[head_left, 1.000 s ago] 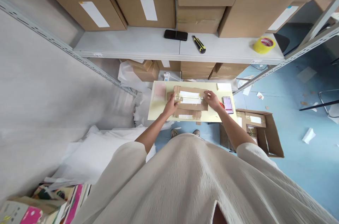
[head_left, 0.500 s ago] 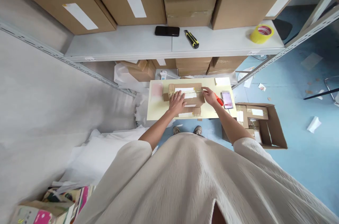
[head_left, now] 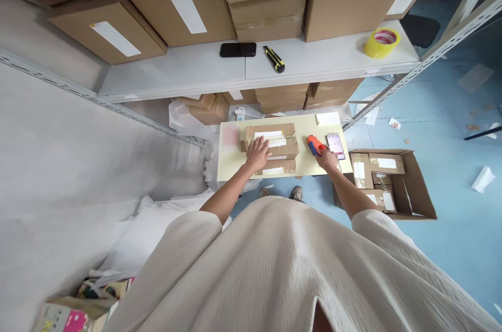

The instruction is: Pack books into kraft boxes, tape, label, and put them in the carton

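My left hand (head_left: 258, 155) lies with fingers spread on top of a taped cardboard box (head_left: 288, 148) that bears white labels. Other small labelled boxes are grouped with it, one behind and another box (head_left: 279, 167) at the front edge of the pale yellow table (head_left: 231, 167). To the right, my right hand (head_left: 328, 159) is closed around an orange-and-blue handheld barcode scanner (head_left: 314, 145). Its front end points away from me and to the left, over the tabletop. Close beside that hand is a phone (head_left: 335, 147) with its screen lit.
Above the table's far side runs a grey shelf (head_left: 176, 71) holding large cartons, a black phone (head_left: 238, 49), a box cutter (head_left: 273, 58) and yellow tape (head_left: 381, 43). An open carton (head_left: 420, 183) with several small boxes stands right of the table. White sheets (head_left: 145, 227) are piled left.
My right hand has left the box's right side, moved right and toward me, and picked up the scanner from the table. My left hand stays on the box. The view has shifted slightly.
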Motion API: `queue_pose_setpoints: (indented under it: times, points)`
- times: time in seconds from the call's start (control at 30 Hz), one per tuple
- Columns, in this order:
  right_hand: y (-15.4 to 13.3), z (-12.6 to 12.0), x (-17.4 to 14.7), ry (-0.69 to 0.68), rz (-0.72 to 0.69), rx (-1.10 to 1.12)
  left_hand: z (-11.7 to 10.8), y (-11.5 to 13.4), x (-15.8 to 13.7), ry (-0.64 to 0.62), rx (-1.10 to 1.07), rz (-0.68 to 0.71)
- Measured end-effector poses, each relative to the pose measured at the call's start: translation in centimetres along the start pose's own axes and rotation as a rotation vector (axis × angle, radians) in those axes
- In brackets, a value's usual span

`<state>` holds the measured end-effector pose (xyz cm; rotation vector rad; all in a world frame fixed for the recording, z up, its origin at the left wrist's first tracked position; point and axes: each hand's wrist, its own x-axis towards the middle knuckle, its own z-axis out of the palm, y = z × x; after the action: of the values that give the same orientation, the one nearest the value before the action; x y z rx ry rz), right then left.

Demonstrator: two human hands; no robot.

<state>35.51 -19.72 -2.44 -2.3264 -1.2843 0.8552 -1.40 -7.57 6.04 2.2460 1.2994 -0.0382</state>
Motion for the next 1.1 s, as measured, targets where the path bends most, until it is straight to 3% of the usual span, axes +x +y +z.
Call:
queue_pose_setpoints:
  times: [0.1,0.27,0.53,0.67,0.8,0.93,1.1]
  points:
    - [0.1,0.8,0.5,0.024,0.077,-0.071,0.1,-0.2,0.0,0.006,-0.002,0.0]
    - [-0.6,0.7,0.2,0.072,0.021,-0.04,0.3,-0.5,0.2,0.008,0.031,0.003]
    - [-3.9,-4.3,0.2,0.062,0.011,-0.188,0.3,-0.7,0.7,-0.039,0.077,-0.007]
    - [-6.1,-7.6,1.5,0.171,0.002,-0.016,0.5,-0.8,0.9,-0.031,0.062,-0.01]
    - [-9.3,-9.3,2.9,0.13,-0.181,0.316,0.9,-0.8,1.0,0.01,0.024,0.002]
    - [-13.8,-7.7,3.4,-0.048,-0.326,0.525,1.2,-0.9,0.9,0.037,-0.001,0.03]
    - [-18.0,-3.4,3.4,-0.19,-0.362,0.581,1.2,-0.8,0.8,0.062,-0.025,0.058]
